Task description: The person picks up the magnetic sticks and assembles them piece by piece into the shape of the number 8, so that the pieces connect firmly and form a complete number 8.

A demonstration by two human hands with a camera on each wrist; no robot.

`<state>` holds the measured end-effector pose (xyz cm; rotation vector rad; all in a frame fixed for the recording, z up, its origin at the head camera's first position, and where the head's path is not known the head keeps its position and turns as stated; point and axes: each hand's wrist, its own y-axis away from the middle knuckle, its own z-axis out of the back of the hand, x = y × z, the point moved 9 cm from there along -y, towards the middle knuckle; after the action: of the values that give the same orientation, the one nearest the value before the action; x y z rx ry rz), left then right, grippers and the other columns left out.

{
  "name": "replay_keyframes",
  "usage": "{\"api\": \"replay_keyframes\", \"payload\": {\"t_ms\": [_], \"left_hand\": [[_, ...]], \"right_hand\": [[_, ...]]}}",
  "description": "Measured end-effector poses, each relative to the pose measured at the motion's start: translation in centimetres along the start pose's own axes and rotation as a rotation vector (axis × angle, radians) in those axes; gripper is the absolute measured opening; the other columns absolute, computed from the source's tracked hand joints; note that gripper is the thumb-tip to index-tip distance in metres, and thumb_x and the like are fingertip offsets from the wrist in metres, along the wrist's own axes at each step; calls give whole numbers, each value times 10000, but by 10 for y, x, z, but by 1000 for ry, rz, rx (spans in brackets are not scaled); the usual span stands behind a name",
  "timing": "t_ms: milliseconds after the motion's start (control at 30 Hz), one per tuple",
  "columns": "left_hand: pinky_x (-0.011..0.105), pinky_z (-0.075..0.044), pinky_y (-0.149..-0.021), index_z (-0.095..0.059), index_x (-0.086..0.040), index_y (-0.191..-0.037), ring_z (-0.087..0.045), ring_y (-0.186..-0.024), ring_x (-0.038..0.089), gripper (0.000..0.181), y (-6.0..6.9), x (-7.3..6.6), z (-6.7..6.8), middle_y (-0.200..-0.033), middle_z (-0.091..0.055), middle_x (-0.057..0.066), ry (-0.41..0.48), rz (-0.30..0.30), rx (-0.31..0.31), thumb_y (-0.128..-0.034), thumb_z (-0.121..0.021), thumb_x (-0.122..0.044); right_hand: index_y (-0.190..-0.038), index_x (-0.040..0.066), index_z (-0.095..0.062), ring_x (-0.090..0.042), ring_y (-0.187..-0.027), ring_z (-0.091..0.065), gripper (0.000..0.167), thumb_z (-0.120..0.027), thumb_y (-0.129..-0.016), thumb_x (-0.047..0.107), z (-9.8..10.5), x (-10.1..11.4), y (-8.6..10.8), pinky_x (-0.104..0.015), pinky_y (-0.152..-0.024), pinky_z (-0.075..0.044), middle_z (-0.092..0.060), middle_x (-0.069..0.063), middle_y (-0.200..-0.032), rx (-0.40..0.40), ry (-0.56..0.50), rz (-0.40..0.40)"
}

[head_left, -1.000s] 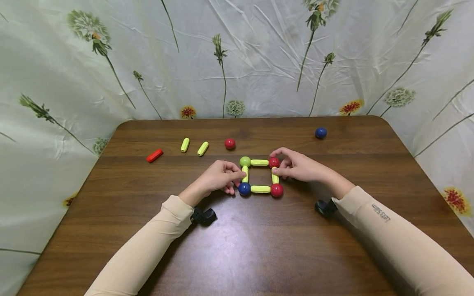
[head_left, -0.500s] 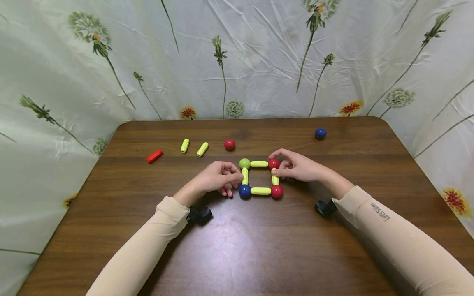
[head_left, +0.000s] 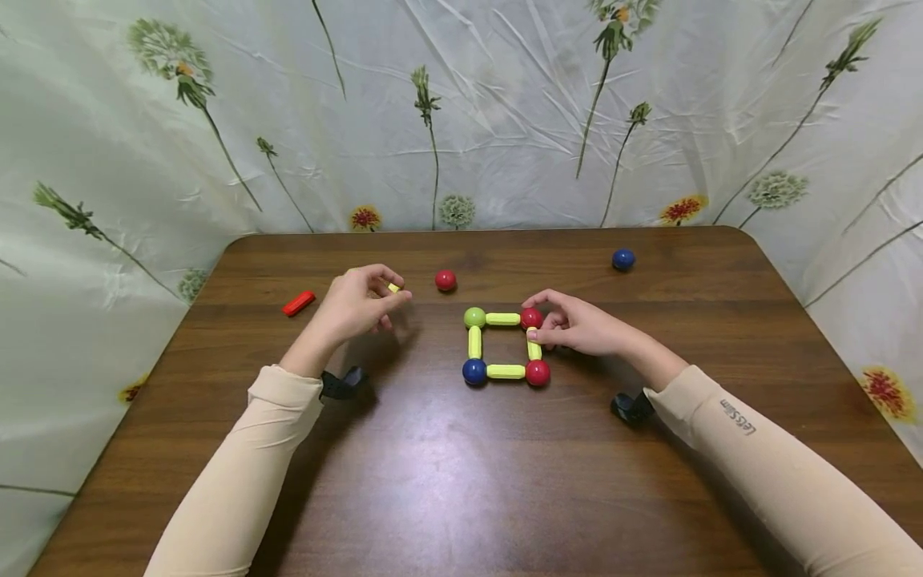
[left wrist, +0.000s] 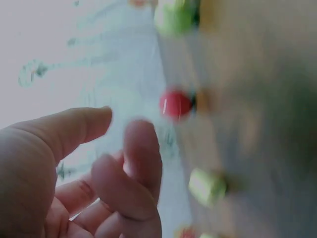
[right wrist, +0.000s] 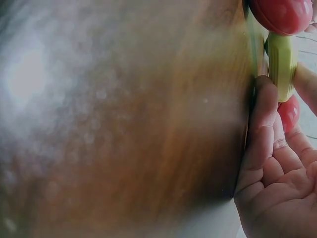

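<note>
A flat square of yellow rods and balls lies mid-table in the head view. Its corners are a green ball (head_left: 474, 318), a blue ball (head_left: 474, 372) and two red balls (head_left: 537, 373). My right hand (head_left: 587, 324) pinches the square's right-hand yellow rod (head_left: 534, 348) between thumb and fingers; the right wrist view shows this yellow rod (right wrist: 282, 67) between them. Away from the square, my left hand (head_left: 352, 306) hovers by a loose yellow rod (head_left: 393, 288), which it partly hides. In the left wrist view its thumb and fingers are apart, with nothing between them.
A red rod (head_left: 299, 303) lies left of my left hand. Beyond the square sit a loose red ball (head_left: 445, 280) and, farther right, a loose blue ball (head_left: 623, 259). A second loose yellow rod is mostly hidden behind the left hand. A flowered cloth (head_left: 505, 120) hangs behind the wooden table (head_left: 461, 497).
My left hand has let go of the square's left rod and moved left and away, over to the loose yellow rods. The right hand and the square have stayed nearly still.
</note>
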<state>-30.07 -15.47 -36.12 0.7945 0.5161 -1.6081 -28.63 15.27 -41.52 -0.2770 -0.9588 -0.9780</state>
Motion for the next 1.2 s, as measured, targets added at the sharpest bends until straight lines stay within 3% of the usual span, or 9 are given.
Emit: {"api": "replay_keyframes", "payload": {"t_ms": [133, 267, 500, 633, 1000, 1200], "left_hand": [[291, -563, -609, -691, -64, -1268, -773, -713, 254, 367, -4, 7, 30, -1043, -789, 150, -128, 8, -89, -1005, -756, -310], [316, -515, -711, -690, -57, -1290, -744, -794, 252, 381, -10, 10, 40, -990, -784, 135, -217, -14, -124, -1009, -741, -309], [530, -550, -959, -656, -39, -1362, -684, -1122, 406, 449, -24, 14, 31, -1155, -759, 246, -298, -2, -103, -1000, -730, -294], [574, -539, -1007, -637, -36, -1388, -673, -1196, 439, 482, -28, 19, 26, -1235, -740, 276, -318, 40, -81, -1004, -722, -315], [563, -530, -981, -658, -51, -1336, -683, -1137, 415, 430, -34, 36, 18, -1220, -754, 236, -329, 94, -79, -1009, -726, -321], [551, -534, -989, -664, -39, -1309, -692, -1151, 411, 420, -37, 40, 14, -1205, -775, 231, -294, 92, -68, -1001, -726, -317]], "right_hand": [[-1481, 60, -482, -166, -777, -573, 546, -735, -1038, 256, 0, 0, 0, -274, -691, -435, -707, -60, -887, -4, 2, -2], [-1478, 65, -488, -167, -773, -570, 541, -736, -1037, 255, 1, 0, 0, -276, -687, -432, -701, -59, -880, -10, 2, -6], [-1476, 62, -488, -165, -780, -568, 539, -736, -1037, 253, 1, -1, 0, -273, -694, -430, -696, -71, -890, -12, -5, -9], [-1477, 68, -484, -165, -783, -567, 540, -734, -1038, 260, 0, -1, 1, -275, -694, -429, -693, -67, -893, -14, -8, -17], [-1477, 71, -484, -166, -786, -570, 540, -736, -1037, 258, -1, -2, 0, -275, -698, -433, -698, -64, -900, -11, -12, -26], [-1478, 70, -481, -168, -789, -570, 542, -737, -1036, 252, -1, -1, -1, -275, -695, -432, -699, -61, -897, -6, -9, -29]]}}
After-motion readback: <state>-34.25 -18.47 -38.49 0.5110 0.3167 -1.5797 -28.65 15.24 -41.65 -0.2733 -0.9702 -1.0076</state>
